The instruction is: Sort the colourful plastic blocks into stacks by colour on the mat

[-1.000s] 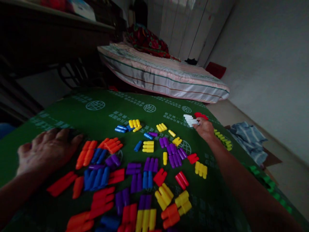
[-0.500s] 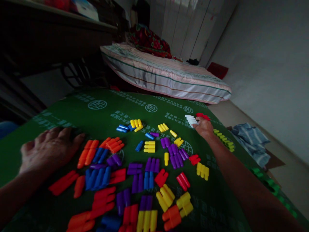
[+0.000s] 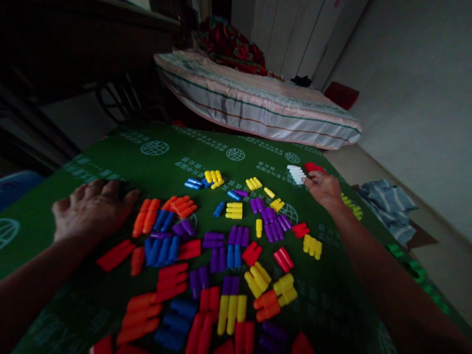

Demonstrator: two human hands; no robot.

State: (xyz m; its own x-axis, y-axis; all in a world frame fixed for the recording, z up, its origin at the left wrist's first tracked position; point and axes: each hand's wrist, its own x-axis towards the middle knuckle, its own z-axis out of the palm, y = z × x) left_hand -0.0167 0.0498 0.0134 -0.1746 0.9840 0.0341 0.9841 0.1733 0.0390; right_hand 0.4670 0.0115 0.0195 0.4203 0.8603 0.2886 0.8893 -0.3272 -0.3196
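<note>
My left hand [image 3: 94,209] lies flat on the green table [image 3: 206,152], fingers spread, left of the orange pieces [image 3: 146,217]. At the far right of the table my right hand [image 3: 323,186] is by the end of a joined row of white pieces [image 3: 296,174]. Its thumb and index finger are close to the row's right end; whether they grip it is too small to tell. Red pieces [image 3: 313,167] lie just behind that hand. Many purple [image 3: 272,225], yellow [image 3: 234,210], blue [image 3: 162,250] and red [image 3: 172,281] pieces are scattered between my forearms.
Yellow-green pieces [image 3: 352,206] lie beyond my right wrist, and bright green ones [image 3: 416,270] along the right edge. Behind the table stands a bed [image 3: 258,105]. A striped cloth [image 3: 387,204] is on the floor at right. Dark furniture [image 3: 73,49] stands at left.
The view has tilted down and shifted a little, showing more pieces at the near edge. My right hand is drawn slightly back from the white row. My left hand stays flat.
</note>
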